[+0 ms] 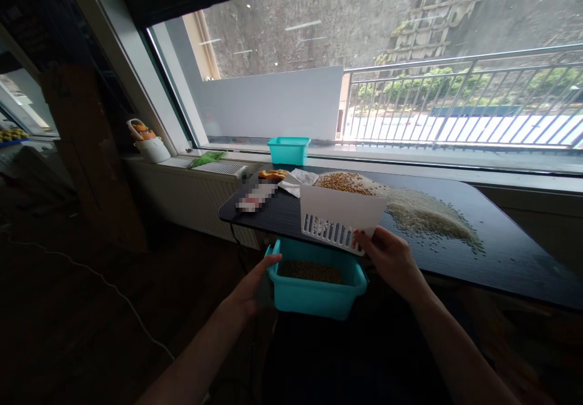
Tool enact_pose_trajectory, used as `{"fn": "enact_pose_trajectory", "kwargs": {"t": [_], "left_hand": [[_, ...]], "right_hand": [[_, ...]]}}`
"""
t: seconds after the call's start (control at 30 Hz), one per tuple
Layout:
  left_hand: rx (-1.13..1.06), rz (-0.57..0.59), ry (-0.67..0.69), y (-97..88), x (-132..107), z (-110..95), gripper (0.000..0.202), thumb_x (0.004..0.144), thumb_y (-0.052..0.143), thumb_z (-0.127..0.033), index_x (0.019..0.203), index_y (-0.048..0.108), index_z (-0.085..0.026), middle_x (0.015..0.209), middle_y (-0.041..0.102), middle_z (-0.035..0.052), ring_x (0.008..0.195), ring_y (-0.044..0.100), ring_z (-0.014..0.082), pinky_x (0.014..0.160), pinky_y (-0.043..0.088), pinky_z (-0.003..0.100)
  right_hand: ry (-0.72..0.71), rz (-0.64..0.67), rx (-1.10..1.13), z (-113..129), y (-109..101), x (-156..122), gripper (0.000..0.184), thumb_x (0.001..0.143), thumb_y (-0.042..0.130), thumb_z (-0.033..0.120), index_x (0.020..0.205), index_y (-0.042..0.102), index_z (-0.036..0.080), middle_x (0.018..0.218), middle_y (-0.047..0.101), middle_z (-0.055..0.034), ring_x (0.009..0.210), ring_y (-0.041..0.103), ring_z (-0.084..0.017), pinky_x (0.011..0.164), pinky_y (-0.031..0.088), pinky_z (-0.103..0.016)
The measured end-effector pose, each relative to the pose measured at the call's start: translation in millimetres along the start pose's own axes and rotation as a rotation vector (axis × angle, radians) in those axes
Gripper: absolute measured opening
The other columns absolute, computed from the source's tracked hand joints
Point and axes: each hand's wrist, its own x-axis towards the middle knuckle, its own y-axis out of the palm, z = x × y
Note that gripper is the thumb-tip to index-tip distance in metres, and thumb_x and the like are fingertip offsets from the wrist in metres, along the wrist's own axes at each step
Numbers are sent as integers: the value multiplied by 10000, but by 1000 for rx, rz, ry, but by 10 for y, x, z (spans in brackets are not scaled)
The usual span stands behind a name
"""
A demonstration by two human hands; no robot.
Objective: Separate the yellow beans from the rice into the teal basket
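My left hand (255, 283) grips the left end of a teal plastic tub (319, 299), held just below the front edge of the dark table (510, 247). The tub has brownish beans in its bottom. My right hand (387, 256) pinches the lower right corner of a white slotted basket (339, 217), which stands on edge at the table's front rim, above the tub. Behind the basket lie a heap of yellow grains (341, 181) and a spread of white rice (423, 214).
A second teal tub (288, 150) stands on the window sill at the back. Crumpled white paper (296, 181) and an orange packet (272, 174) lie on the table's far left. White pots (150, 144) sit on the radiator shelf. A white cable (113, 289) crosses the floor.
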Motion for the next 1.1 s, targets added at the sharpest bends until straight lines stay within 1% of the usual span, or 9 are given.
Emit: {"fn": "enact_pose_trajectory", "kwargs": {"t": [0.1, 0.17, 0.3, 0.43, 0.53, 0.7, 0.83, 0.93, 1.1], "left_hand": [[2, -2, -8, -10, 7, 9, 541, 722, 615, -383, 1196, 487, -157, 888, 683, 78, 816, 652, 235, 739, 503, 352], [6, -10, -24, 2, 5, 12, 540, 725, 607, -392, 1194, 489, -151, 893, 681, 82, 815, 652, 234, 734, 504, 352], [18, -3, -31, 53, 7, 25, 517, 737, 590, -384, 1193, 492, -158, 899, 676, 77, 820, 649, 228, 739, 500, 350], [22, 22, -44, 81, 29, 47, 530, 733, 592, -394, 1200, 489, -165, 891, 674, 70, 834, 643, 230, 749, 493, 352], [23, 34, -56, 71, 52, 56, 554, 728, 594, -407, 1217, 476, -175, 896, 670, 66, 852, 637, 230, 763, 487, 354], [41, 37, -52, 40, 70, 58, 562, 728, 587, -426, 1228, 467, -201, 915, 662, 55, 863, 632, 226, 777, 478, 360], [46, 27, -55, 51, 49, 57, 565, 733, 580, -425, 1230, 467, -179, 896, 662, 62, 852, 632, 225, 776, 476, 359], [39, 37, -56, 58, 44, 55, 581, 730, 588, -414, 1237, 460, -163, 881, 663, 66, 845, 633, 226, 776, 476, 355], [41, 42, -62, 57, 49, 46, 599, 733, 573, -430, 1266, 438, -193, 917, 656, 61, 864, 629, 221, 796, 465, 356]], "right_hand": [[17, -213, -13, -7, -70, -9, 285, 671, 637, 442, 729, 638, 163, 633, 662, -35, 576, 614, -170, 550, 497, -262], [53, -281, 8, -35, -101, -17, 288, 643, 665, 414, 780, 642, 163, 668, 676, -39, 582, 629, -178, 551, 507, -268], [95, -263, -7, -154, -118, 1, 294, 643, 663, 384, 832, 636, 160, 696, 684, -48, 603, 644, -196, 559, 514, -286], [43, -231, -124, -284, -126, 71, 288, 680, 622, 411, 825, 632, 162, 681, 678, -47, 612, 642, -201, 563, 505, -296], [13, -184, -195, -317, -137, 92, 261, 698, 604, 404, 819, 626, 174, 681, 680, -41, 596, 633, -188, 552, 490, -281], [-52, -157, -249, -310, -106, 72, 224, 715, 588, 394, 793, 623, 188, 666, 678, -35, 576, 615, -171, 532, 463, -256], [-90, -127, -274, -292, -59, 121, 216, 726, 573, 391, 797, 615, 191, 666, 674, -30, 584, 613, -170, 527, 444, -249], [-104, -164, -332, -242, -50, 205, 210, 737, 553, 391, 780, 600, 191, 659, 666, -27, 593, 613, -172, 525, 428, -247], [-114, -186, -460, -159, -46, 305, 194, 741, 531, 378, 718, 577, 191, 612, 642, -21, 576, 599, -172, 513, 393, -246]]}}
